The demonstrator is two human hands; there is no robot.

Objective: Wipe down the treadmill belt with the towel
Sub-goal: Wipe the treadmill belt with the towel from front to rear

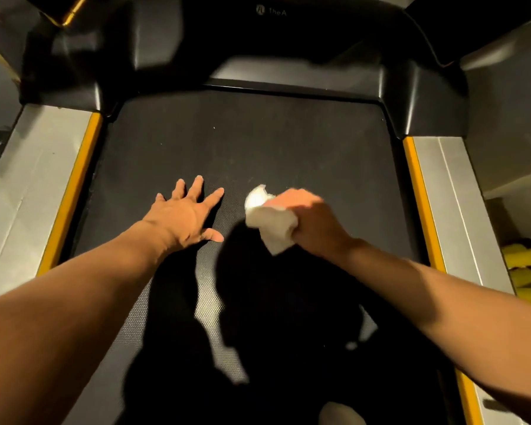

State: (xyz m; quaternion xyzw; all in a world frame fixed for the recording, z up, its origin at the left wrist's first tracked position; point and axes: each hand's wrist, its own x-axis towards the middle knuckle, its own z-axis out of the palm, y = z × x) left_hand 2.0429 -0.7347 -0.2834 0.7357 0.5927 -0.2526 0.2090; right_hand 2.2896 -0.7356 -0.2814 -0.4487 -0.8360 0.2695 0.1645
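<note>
Head view, the only one. A person is leaning over the treadmill belt (258,142), both bare arms reaching forward and down.

Left hand (184,214) is lying flat on the belt, fingers straight and spread, gripping nothing — likely propping the body so the other arm is free to scrub.

Right hand (311,220) is clenching a bunched white towel (270,220); the fingers are curling round it and the cloth is sticking out on the thumb side, toward the left hand. The hand's edge is blurring, so it reads as mid-swipe. Whether the towel is pressing on the belt or riding just above it, cannot tell.

The towel is sitting near the belt's middle, just beside the left hand's fingertips. Pale specks are showing on the belt farther up, toward the black motor cover (288,32) — that stretch probably needs wiping yet.

Yellow strips (74,191) and grey side rails (22,185) are flanking the belt; yellow objects (524,265) are lying off to the right, too dim to name.
</note>
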